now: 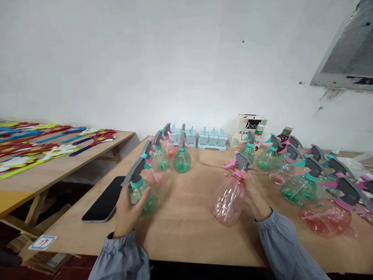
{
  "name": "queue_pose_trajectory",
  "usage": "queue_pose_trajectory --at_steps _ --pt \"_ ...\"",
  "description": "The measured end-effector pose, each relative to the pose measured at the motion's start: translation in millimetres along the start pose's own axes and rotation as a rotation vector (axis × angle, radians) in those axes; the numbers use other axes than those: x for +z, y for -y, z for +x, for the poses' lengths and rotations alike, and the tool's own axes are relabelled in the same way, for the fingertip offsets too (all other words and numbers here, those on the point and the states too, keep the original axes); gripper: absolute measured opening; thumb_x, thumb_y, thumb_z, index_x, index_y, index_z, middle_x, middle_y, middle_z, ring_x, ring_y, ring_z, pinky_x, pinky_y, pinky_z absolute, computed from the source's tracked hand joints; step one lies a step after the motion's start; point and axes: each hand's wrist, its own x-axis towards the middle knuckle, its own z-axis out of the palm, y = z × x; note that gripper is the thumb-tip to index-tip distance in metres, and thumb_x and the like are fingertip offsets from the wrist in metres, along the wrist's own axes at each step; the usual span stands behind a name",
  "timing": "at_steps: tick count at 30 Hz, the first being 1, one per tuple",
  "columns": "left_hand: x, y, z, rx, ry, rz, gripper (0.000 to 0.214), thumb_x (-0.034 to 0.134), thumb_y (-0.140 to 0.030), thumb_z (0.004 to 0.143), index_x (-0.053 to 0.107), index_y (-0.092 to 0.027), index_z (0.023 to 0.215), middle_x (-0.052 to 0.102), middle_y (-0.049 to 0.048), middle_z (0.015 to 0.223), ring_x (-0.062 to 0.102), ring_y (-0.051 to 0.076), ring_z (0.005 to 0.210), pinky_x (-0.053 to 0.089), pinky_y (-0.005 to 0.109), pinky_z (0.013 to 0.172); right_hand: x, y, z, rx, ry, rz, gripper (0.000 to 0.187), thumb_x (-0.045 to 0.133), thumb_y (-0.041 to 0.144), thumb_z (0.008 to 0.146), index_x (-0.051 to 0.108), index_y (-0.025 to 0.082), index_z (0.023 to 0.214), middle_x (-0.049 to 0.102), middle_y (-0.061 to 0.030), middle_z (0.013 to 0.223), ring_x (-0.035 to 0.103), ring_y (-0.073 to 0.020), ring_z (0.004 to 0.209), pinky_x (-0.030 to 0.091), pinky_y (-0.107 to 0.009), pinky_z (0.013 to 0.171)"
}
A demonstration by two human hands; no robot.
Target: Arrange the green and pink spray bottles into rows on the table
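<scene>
My left hand [129,213] is closed around the body of a green spray bottle [149,201] with a grey and teal trigger head, upright at the front left of the table. With its fingers round the neck, my right hand [252,191] grips a pink spray bottle [227,204], tilted, its head grey and pink. Whether its base touches the table I cannot tell. Behind the left bottle stand several more, among them a green spray bottle [182,161] with some space around it. A group of green and pink bottles, including a pink spray bottle [325,217], stands right of my right hand.
A black phone [105,200] lies on the wooden table [189,234] by my left hand. Light blue popsicle moulds [212,139] and a printed box [245,129] stand along the wall. Colourful hand-shaped items [60,151] cover another table at the left.
</scene>
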Motion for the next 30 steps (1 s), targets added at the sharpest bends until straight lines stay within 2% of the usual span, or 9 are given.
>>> queue_pose_trajectory --at_steps 2,6,9,12,14,17,22,25,30 --pt "0.0 0.1 0.1 -0.003 -0.005 0.002 0.056 0.07 -0.065 0.082 0.065 -0.021 0.115 0.075 0.0111 0.112 0.072 0.033 0.109 0.056 0.048 0.099 -0.9 3.7 -4.1 0.003 -0.01 0.017 0.065 0.086 0.072 0.062 0.075 0.024 0.105 0.079 -0.0081 0.084 0.079 -0.0366 0.097 0.067 -0.054 0.087" --pt "0.2 -0.5 0.3 0.002 -0.007 0.005 0.057 0.069 -0.066 0.082 0.065 -0.021 0.116 0.075 0.0112 0.113 0.072 0.034 0.11 0.056 0.049 0.1 -3.9 7.7 -9.2 0.006 -0.031 0.038 0.069 0.07 0.083 0.075 0.077 0.025 0.112 0.081 -0.0086 0.087 0.08 -0.0326 0.088 0.068 -0.049 0.082" --pt "0.2 -1.0 0.4 0.008 -0.007 0.012 0.056 0.068 -0.066 0.083 0.065 -0.021 0.116 0.075 0.011 0.113 0.072 0.034 0.109 0.056 0.049 0.1 -5.5 8.5 -3.0 -0.016 0.028 0.035 0.079 0.067 0.088 0.072 0.075 0.026 0.121 0.083 -0.0104 0.099 0.079 -0.0328 0.088 0.067 -0.049 0.08" --pt "0.3 -0.8 0.1 0.012 -0.01 0.022 0.055 0.068 -0.066 0.083 0.065 -0.022 0.115 0.075 0.0106 0.112 0.072 0.033 0.109 0.056 0.048 0.099 -7.6 7.3 4.3 -0.041 0.035 0.018 0.078 0.07 0.083 0.073 0.073 0.028 0.128 0.082 -0.0101 0.105 0.079 -0.034 0.096 0.066 -0.053 0.085" --pt "0.4 -0.1 0.1 0.012 -0.011 0.022 0.055 0.069 -0.066 0.083 0.065 -0.022 0.115 0.075 0.0105 0.112 0.072 0.033 0.109 0.056 0.048 0.099 -10.3 5.6 5.9 -0.049 -0.02 0.02 0.072 0.073 0.079 0.073 0.074 0.027 0.123 0.083 -0.0083 0.098 0.08 -0.0327 0.092 0.067 -0.052 0.084" --pt "0.5 0.6 0.3 0.006 -0.021 0.014 0.056 0.069 -0.067 0.082 0.065 -0.021 0.114 0.075 0.0103 0.11 0.072 0.033 0.107 0.057 0.049 0.099 -15.0 2.5 6.3 -0.052 -0.127 0.037 0.06 0.08 0.074 0.07 0.077 0.024 0.104 0.082 -0.0062 0.086 0.079 -0.0284 0.08 0.067 -0.044 0.077" --pt "-0.4 0.1 0.4 0.011 -0.008 0.013 0.053 0.069 -0.064 0.083 0.066 -0.021 0.114 0.076 0.0104 0.111 0.072 0.033 0.107 0.057 0.048 0.098 -23.3 -0.8 17.7 -0.104 -0.234 0.037 0.049 0.089 0.066 0.061 0.07 0.024 0.079 0.079 -0.0045 0.078 0.077 -0.026 0.073 0.065 -0.04 0.069" --pt "-0.1 0.6 0.4 0.018 -0.021 0.017 0.053 0.069 -0.064 0.083 0.066 -0.021 0.113 0.076 0.01 0.109 0.072 0.032 0.106 0.057 0.047 0.097 -36.4 0.0 27.2 -0.217 -0.351 0.045 0.046 0.095 0.056 0.057 0.064 0.026 0.071 0.076 -0.0003 0.074 0.075 -0.0224 0.072 0.064 -0.039 0.074" --pt "1.0 2.5 0.8 0.035 -0.024 0.02 0.052 0.068 -0.066 0.083 0.066 -0.022 0.11 0.075 0.0083 0.106 0.072 0.031 0.103 0.058 0.045 0.095 -82.7 6.0 35.1 -0.396 -0.449 -0.072 0.036 0.091 0.046 0.068 0.073 0.025 0.091 0.077 0.0008 0.091 0.075 -0.0181 0.089 0.06 -0.037 0.092"
